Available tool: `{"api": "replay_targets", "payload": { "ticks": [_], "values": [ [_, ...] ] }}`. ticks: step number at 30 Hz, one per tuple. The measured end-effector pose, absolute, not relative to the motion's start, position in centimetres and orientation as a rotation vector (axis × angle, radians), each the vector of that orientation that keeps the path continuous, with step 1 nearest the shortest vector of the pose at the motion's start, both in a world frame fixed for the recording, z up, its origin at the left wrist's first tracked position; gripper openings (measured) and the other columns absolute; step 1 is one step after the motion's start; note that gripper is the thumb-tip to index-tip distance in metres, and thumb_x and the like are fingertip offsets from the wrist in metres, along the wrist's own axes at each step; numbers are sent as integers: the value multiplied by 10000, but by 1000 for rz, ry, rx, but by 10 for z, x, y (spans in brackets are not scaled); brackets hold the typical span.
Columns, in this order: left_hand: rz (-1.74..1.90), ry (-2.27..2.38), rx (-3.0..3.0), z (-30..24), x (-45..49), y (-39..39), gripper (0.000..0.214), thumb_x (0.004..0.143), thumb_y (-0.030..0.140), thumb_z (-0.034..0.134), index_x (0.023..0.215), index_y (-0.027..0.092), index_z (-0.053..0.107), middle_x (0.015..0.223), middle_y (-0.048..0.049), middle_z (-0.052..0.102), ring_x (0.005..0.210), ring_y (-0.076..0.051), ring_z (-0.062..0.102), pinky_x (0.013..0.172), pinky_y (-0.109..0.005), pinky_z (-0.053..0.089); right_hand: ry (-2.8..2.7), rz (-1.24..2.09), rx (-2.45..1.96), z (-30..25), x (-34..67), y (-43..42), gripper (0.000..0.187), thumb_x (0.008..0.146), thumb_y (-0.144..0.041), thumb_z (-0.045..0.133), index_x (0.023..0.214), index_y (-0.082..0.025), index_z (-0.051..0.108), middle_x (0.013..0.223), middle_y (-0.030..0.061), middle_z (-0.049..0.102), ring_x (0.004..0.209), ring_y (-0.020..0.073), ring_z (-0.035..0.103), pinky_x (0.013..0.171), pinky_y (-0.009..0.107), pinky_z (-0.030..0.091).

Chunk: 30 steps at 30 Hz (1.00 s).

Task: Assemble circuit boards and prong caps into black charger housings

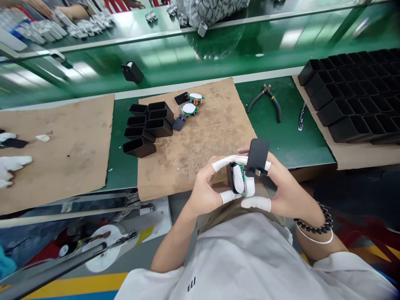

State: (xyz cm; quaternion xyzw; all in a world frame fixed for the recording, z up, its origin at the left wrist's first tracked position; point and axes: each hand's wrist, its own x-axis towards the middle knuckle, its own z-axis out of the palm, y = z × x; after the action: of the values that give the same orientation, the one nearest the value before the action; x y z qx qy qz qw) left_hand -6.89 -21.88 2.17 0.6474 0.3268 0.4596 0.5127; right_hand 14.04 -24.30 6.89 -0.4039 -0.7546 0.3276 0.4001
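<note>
Both my hands meet close to my chest, at the front edge of the brown cardboard mat [200, 141]. My left hand [208, 187] pinches a small green circuit board with a white part [241, 180], fingertips in white finger cots. My right hand [283, 187] holds a black plastic cover [258, 156] upright against that board, thumb under it. On the mat lie several empty black housings [146, 129], stacked on their sides, and two more green boards with white round tops [191, 106] beside loose black covers [180, 122].
Pliers [268, 100] and a small tool [301, 116] lie on the green bench right of the mat. A large block of black housings [356, 98] fills the far right. A co-worker's white-gloved hand [11, 166] rests on the left cardboard [62, 146]. Grey parts [206, 12] sit on the conveyor behind.
</note>
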Motion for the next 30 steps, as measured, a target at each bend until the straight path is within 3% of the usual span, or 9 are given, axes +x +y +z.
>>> {"api": "replay_targets", "payload": {
  "ticks": [5,8,11,13,17,21,30],
  "values": [
    [908,738,1254,12,-66,-221,754,568,338,962,1274,254,711,1224,-93,731,1092,-281,711,958,-407,578,-1608,777,-1120,73,164,-235,598,782,-354,864,1341,-355,652,1481,52,598,1397,351,542,1091,502,539],
    [756,635,1142,11,-61,-221,793,472,356,996,1212,219,745,1061,-98,774,974,-289,736,854,-406,598,-1585,847,-1006,74,174,-233,481,803,-312,848,1262,-352,711,1502,28,594,1400,332,552,1143,529,504],
    [674,569,1086,11,-57,-219,844,355,360,1025,1141,194,769,930,-92,783,875,-283,740,822,-412,598,-1570,995,-954,72,175,-234,170,815,-285,839,980,-288,802,1295,50,742,1210,311,704,1027,508,604],
    [648,564,1073,11,-56,-219,878,323,386,1030,1136,186,767,926,-98,786,850,-288,743,807,-419,601,-1512,1086,-948,70,173,-235,101,793,-281,858,875,-272,800,1123,45,804,1040,294,775,884,466,671],
    [724,639,1145,14,-57,-221,842,440,401,1004,1205,175,733,1027,-117,787,928,-304,749,843,-426,602,-1418,1041,-996,68,169,-239,164,755,-288,889,900,-279,811,963,18,824,937,258,794,846,400,679],
    [961,903,1431,18,-53,-221,689,589,258,927,1240,211,708,1232,-98,740,1152,-288,690,1033,-426,539,-1505,783,-1214,74,163,-248,186,799,-248,849,976,-300,822,1032,14,820,960,243,785,871,375,661],
    [1315,1219,1764,0,-29,-205,574,701,214,809,1257,190,668,1209,-104,736,1156,-287,675,1043,-454,512,-1686,257,-1399,56,124,-238,136,912,-217,702,997,-254,801,1026,70,790,906,246,753,788,374,619]
  ]
}}
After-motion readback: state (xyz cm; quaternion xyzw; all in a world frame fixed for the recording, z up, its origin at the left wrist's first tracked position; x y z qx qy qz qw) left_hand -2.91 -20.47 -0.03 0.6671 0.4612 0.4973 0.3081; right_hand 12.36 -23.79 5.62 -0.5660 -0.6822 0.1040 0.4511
